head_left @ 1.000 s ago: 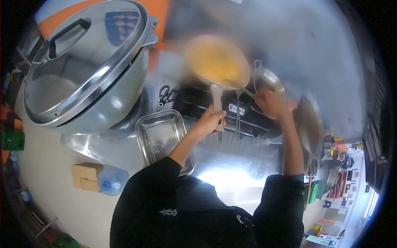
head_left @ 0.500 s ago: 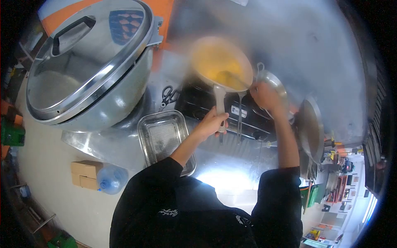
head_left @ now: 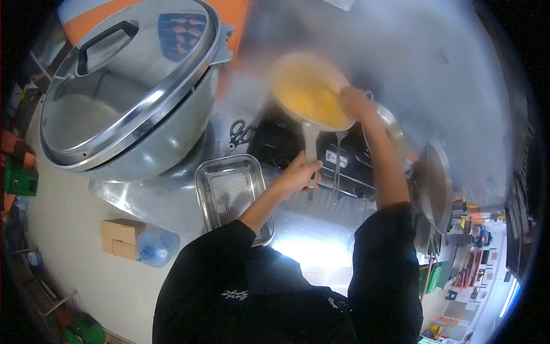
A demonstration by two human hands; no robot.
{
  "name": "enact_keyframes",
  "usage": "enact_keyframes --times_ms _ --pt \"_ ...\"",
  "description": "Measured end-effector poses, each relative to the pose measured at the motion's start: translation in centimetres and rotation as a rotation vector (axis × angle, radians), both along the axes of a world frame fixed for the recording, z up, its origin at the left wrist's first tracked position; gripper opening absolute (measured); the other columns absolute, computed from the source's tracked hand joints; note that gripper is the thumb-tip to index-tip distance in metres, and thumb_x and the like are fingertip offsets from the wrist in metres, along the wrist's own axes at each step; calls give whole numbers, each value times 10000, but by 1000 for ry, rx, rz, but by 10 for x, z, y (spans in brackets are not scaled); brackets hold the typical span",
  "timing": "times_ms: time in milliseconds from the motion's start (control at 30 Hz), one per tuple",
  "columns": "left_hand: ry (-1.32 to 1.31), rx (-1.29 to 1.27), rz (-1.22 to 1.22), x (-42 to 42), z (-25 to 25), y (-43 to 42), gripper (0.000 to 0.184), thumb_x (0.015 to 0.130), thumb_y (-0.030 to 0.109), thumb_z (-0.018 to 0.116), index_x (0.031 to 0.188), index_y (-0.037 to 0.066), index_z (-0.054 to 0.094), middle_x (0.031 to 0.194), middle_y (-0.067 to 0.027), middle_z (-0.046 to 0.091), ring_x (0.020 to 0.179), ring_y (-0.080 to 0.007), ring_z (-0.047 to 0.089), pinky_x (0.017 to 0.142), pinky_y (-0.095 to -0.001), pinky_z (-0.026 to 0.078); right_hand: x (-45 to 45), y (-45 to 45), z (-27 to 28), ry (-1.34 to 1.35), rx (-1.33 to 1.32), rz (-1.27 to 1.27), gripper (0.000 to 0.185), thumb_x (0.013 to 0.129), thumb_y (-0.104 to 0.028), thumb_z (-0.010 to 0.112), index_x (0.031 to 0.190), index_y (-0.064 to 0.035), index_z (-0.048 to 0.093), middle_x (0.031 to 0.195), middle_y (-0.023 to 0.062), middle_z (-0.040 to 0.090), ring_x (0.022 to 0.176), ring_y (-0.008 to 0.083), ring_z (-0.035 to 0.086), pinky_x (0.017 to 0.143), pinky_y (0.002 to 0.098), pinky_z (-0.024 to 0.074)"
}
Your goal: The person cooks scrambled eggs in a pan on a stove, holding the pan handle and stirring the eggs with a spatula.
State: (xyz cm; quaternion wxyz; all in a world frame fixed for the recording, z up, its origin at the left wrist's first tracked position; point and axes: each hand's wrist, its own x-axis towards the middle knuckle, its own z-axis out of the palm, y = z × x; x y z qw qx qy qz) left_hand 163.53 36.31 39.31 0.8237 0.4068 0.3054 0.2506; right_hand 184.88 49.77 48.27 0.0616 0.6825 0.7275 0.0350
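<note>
My left hand (head_left: pixel 299 174) is wrapped round the pale handle of a frying pan (head_left: pixel 310 137), which is over the black stove (head_left: pixel 269 137). Yellow, egg-like food (head_left: pixel 312 100) covers the pan's inside, partly blurred by haze. At the pan's right rim, my right hand (head_left: pixel 357 104) is closed on a thin utensil (head_left: pixel 331 90). Its far end reaches into the yellow food, and its kind is too blurred to tell. A long metal handle (head_left: pixel 336 166) lies on the stove just right of the pan handle.
On the left stands a large lidded metal pot (head_left: pixel 154 137). Black-handled scissors (head_left: pixel 240 133) and a metal tray with a mesh insert (head_left: pixel 201 192) lie left of the stove. To the right are a metal bowl (head_left: pixel 395 123) and a large wok-like pan (head_left: pixel 433 183).
My right hand has moved up and slightly left, closer over the pan's rim, and the utensil's angle has changed. My left hand keeps its grip on the handle. The view has shifted slightly.
</note>
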Motion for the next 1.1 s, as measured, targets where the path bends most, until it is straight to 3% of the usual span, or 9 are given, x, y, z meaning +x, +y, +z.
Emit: enact_keyframes --times_ms 133,233,267,367,467,667,767,1100 --pt "5 -12 -5 -2 5 1 320 917 235 482 1165 74 361 753 -54 553 562 -157 580 379 -253 367 -4 18 -29 -82 7 -35 215 795 -117 511 934 -11 635 928 221 649 867 368 639 780 451 507" --pt "11 -5 -4 -1 7 1 310 918 228 477 1161 75 361 746 -53 551 558 -157 578 375 -252 359 -26 -4 -41 -23 213 81 275 807 -117 505 1048 -57 624 950 204 652 857 346 650 762 450 518" --pt "13 4 -1 -1 6 1 303 919 225 474 1159 76 362 744 -53 551 556 -157 578 374 -252 356 -35 -10 -44 -8 205 1 399 817 -117 497 1212 -138 553 942 192 656 852 334 654 753 449 522" --pt "-14 15 -7 0 5 2 287 922 212 466 1151 75 360 738 -55 552 549 -158 578 374 -250 356 -62 -34 -32 -4 269 -115 330 773 -91 497 1070 -105 640 875 178 659 817 308 636 799 409 477" --pt "-22 15 3 0 7 2 279 924 202 459 1146 68 357 728 -59 553 536 -162 577 364 -254 354 -51 -34 -46 67 140 -171 299 782 -80 490 1042 -74 638 907 202 647 835 342 628 804 438 476" --pt "-36 27 24 2 4 1 274 929 197 463 1131 47 354 704 -64 551 520 -167 577 344 -256 356 -42 -54 -34 185 136 -138 186 811 -74 471 914 -2 608 876 231 634 855 395 611 780 466 478" --pt "-8 23 25 2 6 1 269 931 198 463 1123 45 352 703 -67 551 521 -167 577 346 -254 359 -25 -57 -41 105 58 -113 250 828 -117 465 1013 -44 617 942 232 639 901 382 626 804 478 495" --pt "-54 -2 17 3 1 2 264 928 193 469 1125 58 356 678 -63 546 508 -168 571 336 -256 356 -64 -126 20 152 -49 -163 210 832 -127 490 967 -30 618 902 237 635 872 395 621 764 487 499"
